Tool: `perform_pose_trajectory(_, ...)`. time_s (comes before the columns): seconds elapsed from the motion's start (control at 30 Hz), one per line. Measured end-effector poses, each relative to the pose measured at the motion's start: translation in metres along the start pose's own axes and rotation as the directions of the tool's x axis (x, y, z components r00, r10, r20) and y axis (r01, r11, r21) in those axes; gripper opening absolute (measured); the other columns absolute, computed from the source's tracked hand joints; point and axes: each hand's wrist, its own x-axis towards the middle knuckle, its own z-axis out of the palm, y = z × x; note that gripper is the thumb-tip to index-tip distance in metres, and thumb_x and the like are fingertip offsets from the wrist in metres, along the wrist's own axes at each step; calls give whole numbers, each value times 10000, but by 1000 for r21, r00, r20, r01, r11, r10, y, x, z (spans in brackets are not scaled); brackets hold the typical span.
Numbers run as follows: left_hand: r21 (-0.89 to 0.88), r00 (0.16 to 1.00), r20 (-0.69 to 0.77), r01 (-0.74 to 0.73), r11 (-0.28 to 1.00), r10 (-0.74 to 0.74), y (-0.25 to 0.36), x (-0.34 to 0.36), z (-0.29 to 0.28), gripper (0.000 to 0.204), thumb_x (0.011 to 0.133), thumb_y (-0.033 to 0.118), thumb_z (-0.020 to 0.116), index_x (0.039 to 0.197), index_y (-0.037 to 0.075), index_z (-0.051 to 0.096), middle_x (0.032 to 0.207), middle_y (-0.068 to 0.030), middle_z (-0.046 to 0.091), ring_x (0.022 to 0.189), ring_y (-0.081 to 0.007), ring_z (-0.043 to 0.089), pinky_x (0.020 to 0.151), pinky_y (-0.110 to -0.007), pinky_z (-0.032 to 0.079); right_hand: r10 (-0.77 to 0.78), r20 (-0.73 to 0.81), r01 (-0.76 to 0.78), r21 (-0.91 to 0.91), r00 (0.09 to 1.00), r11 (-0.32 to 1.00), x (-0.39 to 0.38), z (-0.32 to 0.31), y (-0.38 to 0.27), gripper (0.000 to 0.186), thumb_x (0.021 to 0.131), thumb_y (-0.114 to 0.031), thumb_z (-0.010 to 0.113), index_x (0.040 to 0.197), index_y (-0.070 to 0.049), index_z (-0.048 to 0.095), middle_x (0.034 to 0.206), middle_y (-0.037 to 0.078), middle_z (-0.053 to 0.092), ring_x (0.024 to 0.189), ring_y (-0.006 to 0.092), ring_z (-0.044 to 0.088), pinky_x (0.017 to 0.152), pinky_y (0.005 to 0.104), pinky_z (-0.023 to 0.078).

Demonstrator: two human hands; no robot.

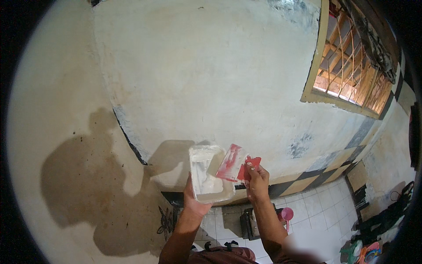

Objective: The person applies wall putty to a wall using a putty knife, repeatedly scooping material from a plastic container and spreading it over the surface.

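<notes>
My left hand (196, 201) is closed round the underside and left side of a white rectangular plastic tray (206, 176), which has white paste smeared inside it. My right hand (257, 180) grips a red plastic scraper (231, 163) with the thumb on top. The scraper's broad blade is streaked with white paste and is held at the tray's upper right side; whether it touches the rim I cannot tell.
A pale, patchy wall (211, 83) faces me, with a barred window (343, 75) at upper right and checkered tiles along its bottom. On the white tiled floor (316, 202) are a dark object (247, 224), a pink dipper (286, 214) and colourful items (369, 251) at lower right.
</notes>
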Motion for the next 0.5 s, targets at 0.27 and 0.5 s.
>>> perform_pose_trajectory(0.27, -16, 996, -74, 40, 999, -41, -12, -2, -14, 506, 931, 434, 541, 1337, 130, 531, 1284, -73, 600, 1167, -276, 584, 957, -497, 490, -22, -265, 37, 52, 964, 998, 30, -1, 9, 99, 940, -156, 618, 875, -81, 623, 769, -26, 621, 521, 49, 490, 429, 183, 347)
perform_pose_trajectory(0.5, 100, 993, -105, 69, 993, -58, -8, -5, -17, 619, 918, 550, 489, 1397, 157, 486, 1367, -85, 548, 1237, -315, 544, 979, -585, 463, -105, -52, 98, -116, 993, 988, 56, -6, -36, 122, 940, -192, 612, 911, -76, 640, 694, -20, 588, 511, 56, 502, 426, 225, 368)
